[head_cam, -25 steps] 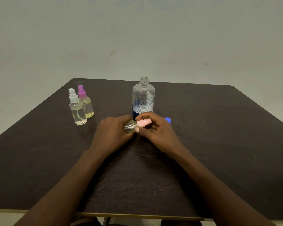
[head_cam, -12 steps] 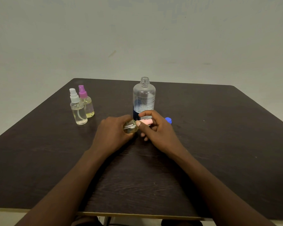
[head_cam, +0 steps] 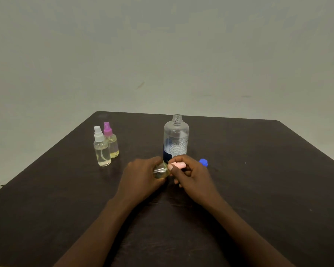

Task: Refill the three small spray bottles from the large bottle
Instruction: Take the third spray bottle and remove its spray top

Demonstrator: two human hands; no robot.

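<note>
pinching the pink spray cap point(head_cam: 178, 165) near the middle of the frame, the right hand point(head_cam: 194, 175) has its thumb and fingers point(head_cam: 171, 167) clamped on the cap. the left hand point(head_cam: 141, 177) is wrapped shut around the body of the small spray bottle point(head_cam: 161, 170), which lies tilted on its side with the cap pointing toward the right of the frame and yellowish liquid showing in it. both hands sit low over the dark desk point(head_cam: 258, 180), forearms running down to the bottom edge.

just above the hands stands the large bottle point(head_cam: 175, 139), upright, clear, its neck uncapped, with a printed label and a dark band at its foot. a blue cap point(head_cam: 203, 162) lies on the desk just right of the right hand, partly hidden by it.

toward the left of the frame, well apart from the hands, two more small bottles stand upright, touching or nearly so: the white-capped spray bottle point(head_cam: 101, 149) in front and the purple-capped spray bottle point(head_cam: 111, 142) behind it. both hold pale yellow liquid. a plain grey wall point(head_cam: 162, 54) fills the upper half.
</note>
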